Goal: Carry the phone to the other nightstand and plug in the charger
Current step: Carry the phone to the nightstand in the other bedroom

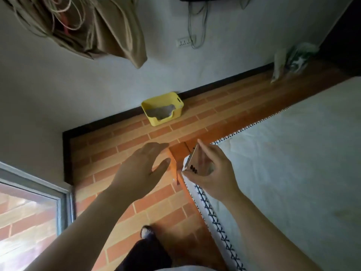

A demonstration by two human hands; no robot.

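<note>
My right hand (212,173) is shut on the phone (196,163), a pale, shiny phone held with its back and small dark camera lenses towards me, above the corner of the bed. My left hand (140,169) hovers open to the left of it, fingers spread, palm down over the brick-patterned floor. A white wall socket strip (184,42) with cables hanging into it sits on the far wall. No nightstand or charger plug is clearly in view.
The bed with a white mattress (293,153) and stitched edge fills the right side. A yellow plastic bin (163,108) stands against the wall. Brown cloth (109,30) hangs at the top left, bags (293,59) lie at the far right, a window (29,212) at the left.
</note>
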